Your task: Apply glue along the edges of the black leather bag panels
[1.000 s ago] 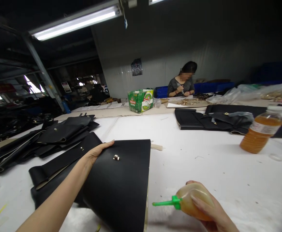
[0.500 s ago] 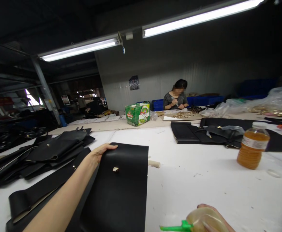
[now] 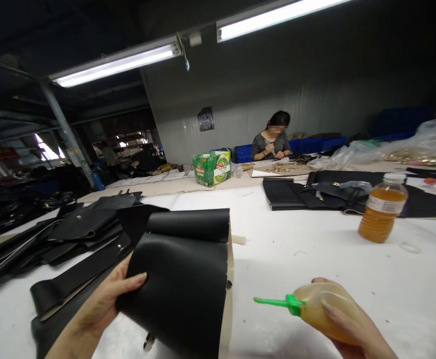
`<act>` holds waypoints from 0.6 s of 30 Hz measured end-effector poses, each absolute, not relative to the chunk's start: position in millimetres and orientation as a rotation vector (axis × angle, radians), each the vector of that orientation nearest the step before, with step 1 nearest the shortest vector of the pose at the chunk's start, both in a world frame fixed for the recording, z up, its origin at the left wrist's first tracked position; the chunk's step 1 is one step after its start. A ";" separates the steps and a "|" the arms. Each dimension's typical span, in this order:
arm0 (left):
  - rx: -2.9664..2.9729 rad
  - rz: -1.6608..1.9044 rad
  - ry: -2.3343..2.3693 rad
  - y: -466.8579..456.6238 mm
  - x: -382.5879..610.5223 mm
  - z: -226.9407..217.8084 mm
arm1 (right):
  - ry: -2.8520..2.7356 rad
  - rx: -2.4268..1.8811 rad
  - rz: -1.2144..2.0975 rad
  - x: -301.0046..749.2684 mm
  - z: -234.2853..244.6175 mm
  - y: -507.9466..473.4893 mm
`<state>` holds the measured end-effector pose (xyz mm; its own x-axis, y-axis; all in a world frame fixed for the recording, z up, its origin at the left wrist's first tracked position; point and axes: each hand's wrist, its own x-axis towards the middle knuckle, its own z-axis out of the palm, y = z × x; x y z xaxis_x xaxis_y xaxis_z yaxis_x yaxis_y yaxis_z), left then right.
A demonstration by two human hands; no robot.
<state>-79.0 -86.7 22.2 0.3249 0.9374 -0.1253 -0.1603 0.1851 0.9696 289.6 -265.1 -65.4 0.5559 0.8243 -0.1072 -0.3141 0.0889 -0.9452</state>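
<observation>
My left hand (image 3: 118, 291) is closed on the left edge of a black leather panel (image 3: 184, 284), its thumb lying on top. The panel is bent over, and its pale backing shows along the right side. Below it, a small metal fitting (image 3: 148, 342) peeks out at the lower left. To the right, my right hand (image 3: 352, 319) is wrapped round a soft squeeze bottle (image 3: 330, 306) of yellowish liquid. The bottle lies tilted in the hand, its green nozzle (image 3: 275, 302) pointing left towards the panel, apart from it.
Black leather pieces (image 3: 86, 224) are piled at left, with more (image 3: 288, 194) at the back right. A jar of amber liquid (image 3: 382, 209) stands at right on the white table (image 3: 296, 259). Beyond are a green carton (image 3: 211, 168), a seated person (image 3: 272, 139) and plastic bags (image 3: 419, 144).
My left hand has moved from the panel's far edge nearer to me, and the panel is now bent over, its metal fitting turned underneath. The squeeze bottle has come up further into view.
</observation>
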 end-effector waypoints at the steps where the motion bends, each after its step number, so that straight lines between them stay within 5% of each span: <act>1: 1.075 0.929 0.915 -92.7 -80.2 12.8 | -0.584 -1.222 0.890 287.4 -63.7 -262.4; 11: 0.965 0.881 0.947 -109.9 -92.2 12.9 | -1.049 -1.447 0.544 285.5 -83.3 -187.7; 18: 0.889 0.927 0.994 -115.2 -90.6 11.0 | -1.178 -1.435 0.648 290.7 -104.2 -168.6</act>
<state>-90.6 -115.2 11.0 0.2626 0.9229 -0.2816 -0.2172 0.3409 0.9147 290.7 -168.6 -104.2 0.3520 0.9099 0.2196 0.3018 0.1118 -0.9468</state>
